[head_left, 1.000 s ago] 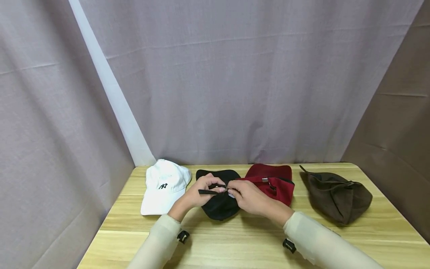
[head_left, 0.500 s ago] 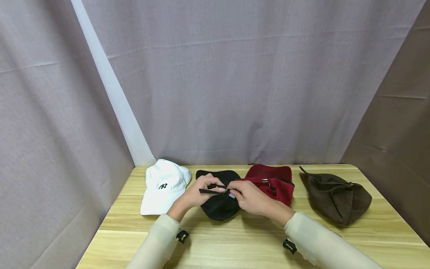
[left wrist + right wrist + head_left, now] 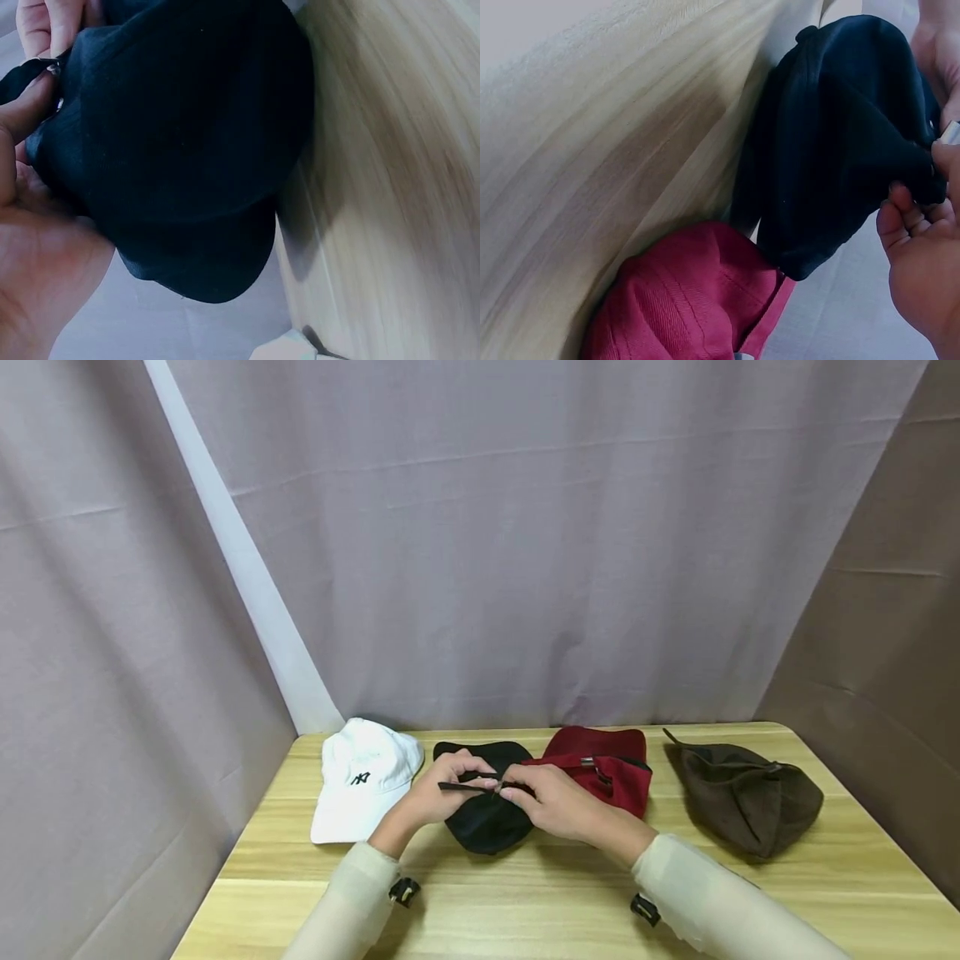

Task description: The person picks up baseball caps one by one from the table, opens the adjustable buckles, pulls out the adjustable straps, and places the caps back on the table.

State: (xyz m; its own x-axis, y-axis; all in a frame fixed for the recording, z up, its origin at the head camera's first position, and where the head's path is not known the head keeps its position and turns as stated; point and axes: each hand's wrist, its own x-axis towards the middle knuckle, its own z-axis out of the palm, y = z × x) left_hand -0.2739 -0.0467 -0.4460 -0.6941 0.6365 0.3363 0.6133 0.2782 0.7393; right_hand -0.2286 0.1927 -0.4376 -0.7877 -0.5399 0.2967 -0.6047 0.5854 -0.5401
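A black baseball cap (image 3: 489,828) lies on the table in the middle of the head view, brim away from me. Its back strap (image 3: 459,787) sticks out to the left, with a small metal buckle (image 3: 951,133) near its middle. My left hand (image 3: 442,789) pinches the strap between thumb and fingers. From the other side my right hand (image 3: 558,802) pinches the strap by the buckle. The fingertips of both hands almost meet there. In the left wrist view the cap's dark crown (image 3: 187,127) hides part of the strap.
To the left lies a white cap (image 3: 371,768) with a black logo. A dark red cap (image 3: 626,785) is close by on the right, beside my right hand. Farther right sits a brown hat (image 3: 753,797). A grey curtain (image 3: 480,568) hangs behind the wooden table (image 3: 517,902).
My right fingertips have shifted slightly left onto the buckle. A pale tag seen under them earlier is now hidden. The left hand keeps its pinch on the strap.
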